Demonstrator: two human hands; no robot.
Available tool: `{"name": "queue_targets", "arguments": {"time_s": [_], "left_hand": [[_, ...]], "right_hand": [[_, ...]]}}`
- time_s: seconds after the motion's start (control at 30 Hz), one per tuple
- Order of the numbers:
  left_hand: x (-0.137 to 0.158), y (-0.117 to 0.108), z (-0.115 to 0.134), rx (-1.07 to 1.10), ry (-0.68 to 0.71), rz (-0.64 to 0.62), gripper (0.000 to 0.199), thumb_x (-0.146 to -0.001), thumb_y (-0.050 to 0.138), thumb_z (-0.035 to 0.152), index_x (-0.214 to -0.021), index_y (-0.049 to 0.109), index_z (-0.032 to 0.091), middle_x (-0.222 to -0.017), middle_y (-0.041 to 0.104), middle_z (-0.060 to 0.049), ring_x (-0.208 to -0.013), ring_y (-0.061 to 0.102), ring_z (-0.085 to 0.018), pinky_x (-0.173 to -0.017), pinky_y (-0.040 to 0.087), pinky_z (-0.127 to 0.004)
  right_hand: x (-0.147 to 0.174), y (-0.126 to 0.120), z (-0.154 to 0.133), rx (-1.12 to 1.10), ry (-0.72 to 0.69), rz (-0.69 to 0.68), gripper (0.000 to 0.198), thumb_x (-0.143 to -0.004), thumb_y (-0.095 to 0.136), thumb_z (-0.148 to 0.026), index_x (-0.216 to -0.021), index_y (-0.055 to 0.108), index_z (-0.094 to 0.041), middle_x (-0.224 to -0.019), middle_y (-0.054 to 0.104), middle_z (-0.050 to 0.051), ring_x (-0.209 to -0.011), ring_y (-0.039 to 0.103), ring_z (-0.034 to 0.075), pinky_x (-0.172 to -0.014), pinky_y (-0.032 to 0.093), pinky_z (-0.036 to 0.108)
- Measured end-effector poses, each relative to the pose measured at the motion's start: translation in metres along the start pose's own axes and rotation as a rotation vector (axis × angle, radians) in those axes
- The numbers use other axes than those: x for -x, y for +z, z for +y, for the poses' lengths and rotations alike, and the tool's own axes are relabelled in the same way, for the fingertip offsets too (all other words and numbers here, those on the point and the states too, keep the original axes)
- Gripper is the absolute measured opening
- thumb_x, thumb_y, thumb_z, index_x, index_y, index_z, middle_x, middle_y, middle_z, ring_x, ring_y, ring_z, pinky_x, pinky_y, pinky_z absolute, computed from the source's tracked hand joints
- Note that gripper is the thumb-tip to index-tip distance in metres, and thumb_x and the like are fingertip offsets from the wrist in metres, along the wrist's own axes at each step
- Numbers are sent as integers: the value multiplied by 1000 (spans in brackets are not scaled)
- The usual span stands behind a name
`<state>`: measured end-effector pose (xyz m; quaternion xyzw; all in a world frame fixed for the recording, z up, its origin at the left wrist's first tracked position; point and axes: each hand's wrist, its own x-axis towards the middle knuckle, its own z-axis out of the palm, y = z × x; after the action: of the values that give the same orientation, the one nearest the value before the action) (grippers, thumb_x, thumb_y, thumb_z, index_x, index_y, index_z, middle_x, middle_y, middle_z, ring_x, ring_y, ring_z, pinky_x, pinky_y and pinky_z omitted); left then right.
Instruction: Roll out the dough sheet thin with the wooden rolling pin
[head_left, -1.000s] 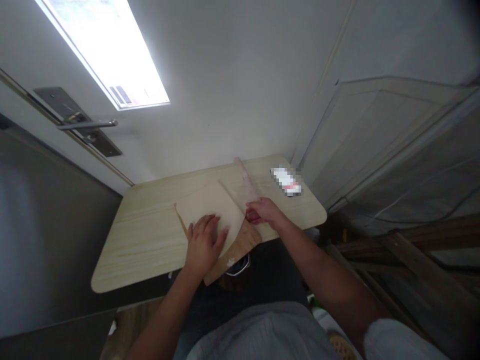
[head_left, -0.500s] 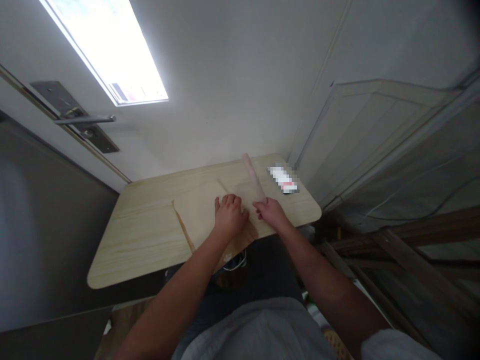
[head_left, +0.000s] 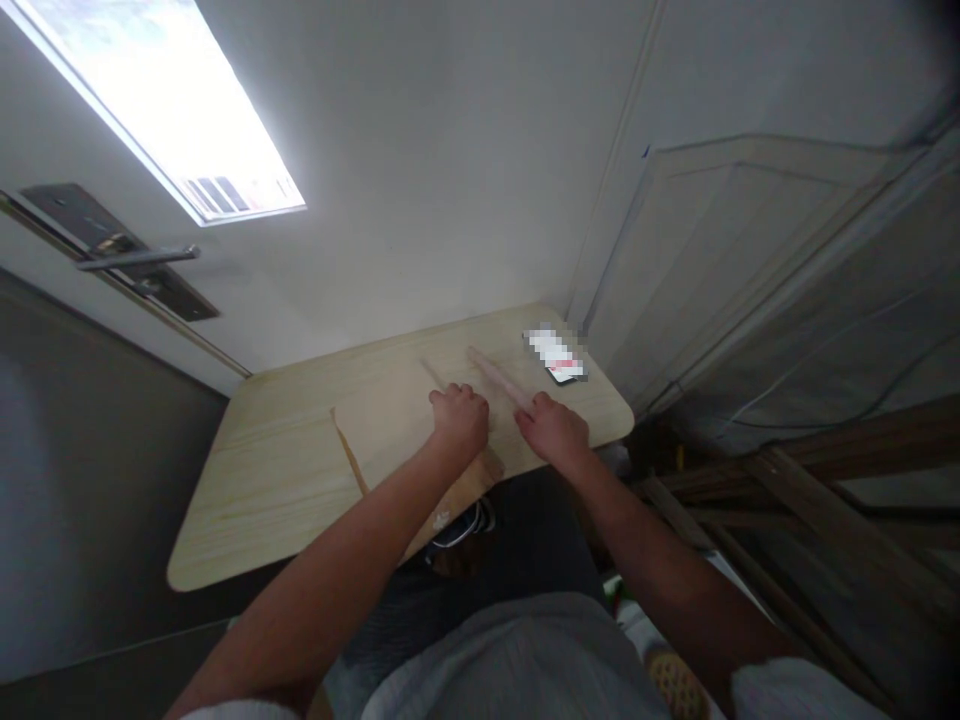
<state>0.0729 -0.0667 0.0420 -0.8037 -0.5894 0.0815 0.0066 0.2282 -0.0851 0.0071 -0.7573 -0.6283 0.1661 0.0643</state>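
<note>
My right hand [head_left: 553, 428] is closed around one end of a long, pale pinkish stick [head_left: 501, 380], which slants up and left over the table. Beside it, my left hand [head_left: 460, 418] rests on a sheet of brown paper [head_left: 390, 410], its fingers curled down. A thin pale strip [head_left: 433, 373] sticks out beyond the left fingers; whether they grip it is hidden. The paper's left edge shows a darker tan fold [head_left: 349, 452]. Its near corner, with a small white patch [head_left: 441, 520], hangs over the table's front edge.
The light wood table [head_left: 247, 480] stands against a white door with a metal handle [head_left: 139, 258] and a bright window [head_left: 172, 110]. A phone [head_left: 555, 356] with a blurred screen lies at the back right. Wooden beams [head_left: 795, 480] are to the right.
The stick's far end has swung left and lower, toward the tabletop. My right hand has turned with it. The left hand stays on the paper, and the view has shifted slightly.
</note>
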Motion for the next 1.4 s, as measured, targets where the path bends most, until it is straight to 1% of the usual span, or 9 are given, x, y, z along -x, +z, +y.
{"name": "queue_targets", "arguments": {"time_s": [0.27,0.47,0.6,0.7,0.9,1.07,1.2,1.3,1.4], "left_hand": [[-6,-3,18,-7,-38,-51,28,-89,53,12,-107,74,13,-111,68,-23,-109,60,-36,-85,49,-53],[-4,0,8,38,-15,-13,26,-88,53,14,-102,75,14,-105,68,-19,-103,63,-32,-80,52,-43],[-2,2,-8,69,-21,44,29,-91,50,23,-104,74,16,-106,68,-17,-102,65,-30,-79,53,-39],[0,5,-17,121,-64,94,30,-92,50,31,-106,73,18,-105,68,-15,-98,67,-29,-78,53,-39],[23,16,-25,234,-169,191,27,-93,48,33,-103,69,20,-108,68,-12,-104,64,-26,-81,52,-36],[50,30,-25,308,-248,328,37,-90,57,41,-122,58,21,-122,64,-12,-114,58,-28,-91,49,-39],[63,33,-32,359,-348,387,39,-91,55,37,-126,55,20,-124,64,-12,-116,58,-29,-90,49,-41],[76,26,-49,414,-417,358,31,-91,52,35,-118,60,22,-117,68,-10,-108,63,-28,-83,50,-39],[98,18,-71,433,-483,194,22,-90,50,38,-95,67,25,-101,73,-8,-93,68,-28,-71,49,-36]], "right_hand": [[-2,3,12,74,-60,128,35,-93,57,-50,-109,62,-20,-112,65,13,-101,64,28,-77,46,35],[2,3,8,35,-186,310,26,-92,60,-40,-107,65,-20,-112,64,13,-111,52,31,-86,40,39],[-1,12,-10,-17,-426,254,30,-91,60,-31,-120,66,-24,-117,64,11,-112,50,29,-89,37,38],[-9,16,-29,14,-533,207,39,-92,60,-28,-131,62,-28,-120,64,11,-111,49,29,-89,35,39],[-31,12,-51,97,-745,127,23,-97,53,-25,-106,74,-24,-109,67,11,-114,49,28,-89,33,39],[-42,0,-62,44,-849,214,21,-94,59,-28,-105,76,-24,-106,65,9,-110,50,26,-88,33,37],[-46,-17,-86,35,-947,267,18,-91,63,-28,-101,77,-23,-107,61,9,-106,49,25,-86,32,36],[-48,-30,-110,33,-1015,273,18,-91,62,-26,-100,76,-22,-107,60,9,-105,47,25,-86,32,36],[-51,-39,-132,6,-1055,282,19,-90,61,-24,-101,76,-21,-109,59,9,-106,47,24,-87,33,35]]}}
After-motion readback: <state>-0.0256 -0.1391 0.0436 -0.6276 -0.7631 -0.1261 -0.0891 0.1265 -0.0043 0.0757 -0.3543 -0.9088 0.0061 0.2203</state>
